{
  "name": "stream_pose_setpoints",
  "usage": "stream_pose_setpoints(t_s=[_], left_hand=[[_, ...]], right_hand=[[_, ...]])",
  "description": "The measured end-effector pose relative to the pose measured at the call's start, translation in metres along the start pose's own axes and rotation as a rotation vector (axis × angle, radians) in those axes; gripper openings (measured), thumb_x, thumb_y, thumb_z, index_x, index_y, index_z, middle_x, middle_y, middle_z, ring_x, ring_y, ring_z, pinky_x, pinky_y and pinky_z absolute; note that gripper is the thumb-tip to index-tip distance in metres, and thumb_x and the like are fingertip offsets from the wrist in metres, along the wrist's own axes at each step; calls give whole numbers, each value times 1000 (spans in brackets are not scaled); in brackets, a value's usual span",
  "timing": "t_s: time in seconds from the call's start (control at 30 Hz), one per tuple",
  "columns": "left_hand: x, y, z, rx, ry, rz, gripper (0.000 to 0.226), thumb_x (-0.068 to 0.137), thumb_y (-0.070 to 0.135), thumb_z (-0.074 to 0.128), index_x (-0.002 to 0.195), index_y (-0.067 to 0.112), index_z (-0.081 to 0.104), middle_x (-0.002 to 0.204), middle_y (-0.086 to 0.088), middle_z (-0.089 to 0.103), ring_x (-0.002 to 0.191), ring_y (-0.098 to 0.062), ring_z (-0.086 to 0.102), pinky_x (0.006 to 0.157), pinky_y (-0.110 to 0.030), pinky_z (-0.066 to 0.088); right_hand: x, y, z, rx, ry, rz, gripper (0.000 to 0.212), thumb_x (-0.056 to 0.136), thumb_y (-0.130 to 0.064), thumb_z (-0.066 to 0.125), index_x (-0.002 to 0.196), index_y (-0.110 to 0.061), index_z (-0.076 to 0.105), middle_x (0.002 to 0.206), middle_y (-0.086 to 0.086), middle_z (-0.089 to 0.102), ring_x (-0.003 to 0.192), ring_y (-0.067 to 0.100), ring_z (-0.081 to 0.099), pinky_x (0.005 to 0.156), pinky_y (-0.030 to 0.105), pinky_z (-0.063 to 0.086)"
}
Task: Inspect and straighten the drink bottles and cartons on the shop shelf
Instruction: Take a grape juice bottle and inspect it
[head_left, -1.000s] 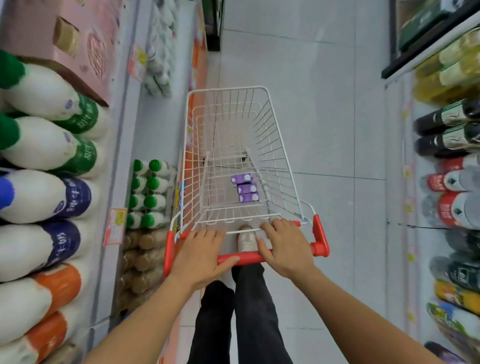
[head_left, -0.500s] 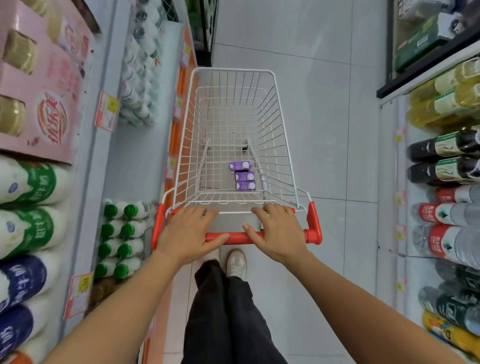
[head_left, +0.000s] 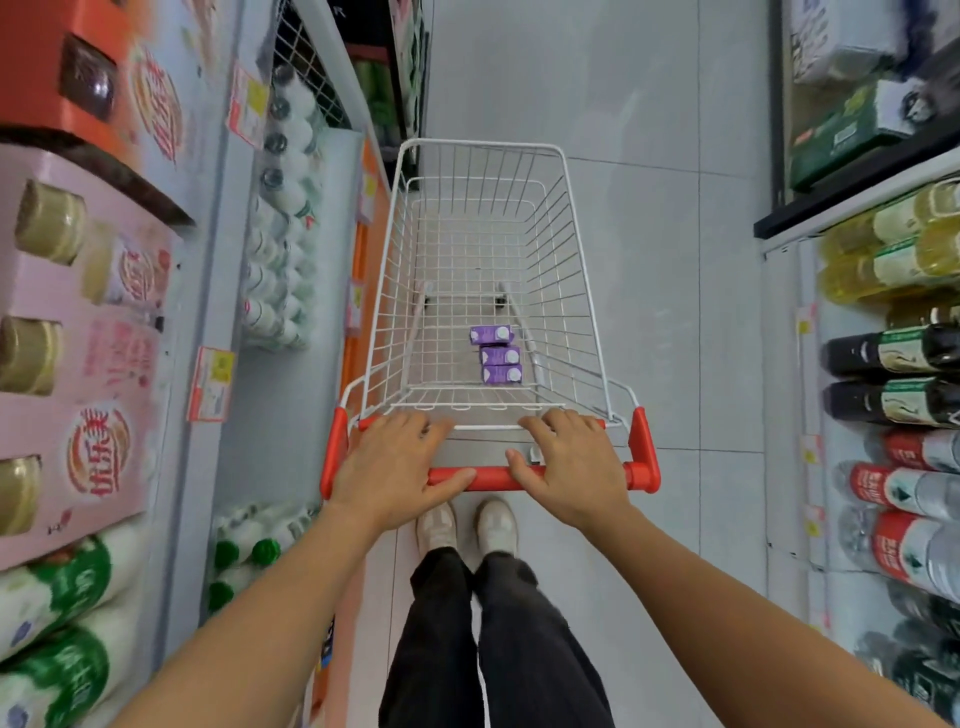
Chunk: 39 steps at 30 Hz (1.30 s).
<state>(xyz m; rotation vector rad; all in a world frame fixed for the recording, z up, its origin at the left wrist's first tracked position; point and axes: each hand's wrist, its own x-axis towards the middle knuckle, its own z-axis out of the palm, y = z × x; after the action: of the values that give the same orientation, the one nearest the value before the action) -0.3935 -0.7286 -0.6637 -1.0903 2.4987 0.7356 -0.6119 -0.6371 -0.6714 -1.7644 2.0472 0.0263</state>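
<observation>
While my left hand and right hand grip the handle, fingers together over the bar and thumbs along its near side, three purple cartons lie flat on the basket floor, centre frame, long axes left-right. White bottles, lower left, and dark bottles, right edge, also run crosswise, with their outer ends cut off. Upper-left labels are blurred.

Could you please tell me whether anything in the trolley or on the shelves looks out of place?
Only mildly: three purple cartons lie loose in the trolley, the farthest skewed from the other two. The shelf bottles look orderly, though blurred.
</observation>
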Motion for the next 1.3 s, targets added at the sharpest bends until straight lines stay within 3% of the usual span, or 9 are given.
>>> stream_pose_setpoints(t_s=[0.33, 0.57, 0.7, 0.83, 0.93, 1.07, 1.17, 1.3], left_hand=[[47, -22, -34, -29, -8, -44, 94, 82, 85, 8, 142, 26, 48, 124, -1, 59, 116, -22, 55, 93, -43, 50], [65, -32, -53, -43, 37, -44, 82, 85, 78, 25, 137, 23, 55, 119, 0, 62, 111, -22, 58, 92, -39, 48], [73, -38, -60, -43, 18, -45, 81, 86, 79, 23, 140, 24, 51, 123, 1, 60, 115, -20, 55, 96, -37, 45], [74, -43, -64, -24, 23, -62, 84, 87, 79, 20, 143, 24, 49, 128, 0, 60, 118, -21, 55, 99, -37, 43], [70, -43, -69, 7, 20, -97, 91, 86, 80, 10, 148, 23, 44, 138, -5, 56, 128, -25, 50, 112, -42, 33], [60, -35, -80, -13, -30, -185, 97, 79, 75, -3, 155, 23, 30, 157, -6, 36, 146, -25, 28, 122, -43, 12], [46, -30, -97, -42, 69, -251, 87, 83, 61, 3, 146, 18, 45, 149, -6, 46, 140, -25, 38, 119, -41, 21], [3, -17, -131, -136, 491, -447, 51, 95, 37, 34, 126, 10, 63, 128, -12, 59, 122, -30, 54, 100, -44, 44]], right_hand=[[59, 5, -23, -3, 7, 4, 52, 89, -55, 39, 112, -18, 68, 98, 3, 66, 92, 23, 60, 84, 38, 46], [90, 7, -37, 6, -12, -7, 55, 89, -56, 37, 115, -18, 68, 101, 3, 66, 94, 24, 61, 86, 39, 46], [103, 5, -43, 10, -54, -2, 60, 90, -59, 32, 120, -20, 65, 110, 3, 66, 103, 23, 60, 93, 40, 44], [112, -1, -47, 5, -25, -10, 58, 90, -56, 33, 118, -18, 67, 106, 4, 67, 99, 25, 62, 89, 40, 47], [117, -6, -50, -3, -47, -16, 62, 91, -58, 30, 119, -18, 66, 107, 5, 68, 100, 26, 62, 89, 42, 47], [122, -16, -63, 4, -181, -17, 81, 84, -67, 12, 134, -20, 56, 126, 5, 61, 118, 25, 55, 101, 40, 41], [131, -31, -80, 38, -168, -103, 79, 85, -65, 15, 138, -19, 52, 129, 6, 59, 119, 26, 54, 101, 40, 41], [158, -92, -124, 191, -14, -415, 59, 96, -49, 32, 132, -10, 57, 121, 9, 63, 110, 29, 58, 92, 40, 46]])
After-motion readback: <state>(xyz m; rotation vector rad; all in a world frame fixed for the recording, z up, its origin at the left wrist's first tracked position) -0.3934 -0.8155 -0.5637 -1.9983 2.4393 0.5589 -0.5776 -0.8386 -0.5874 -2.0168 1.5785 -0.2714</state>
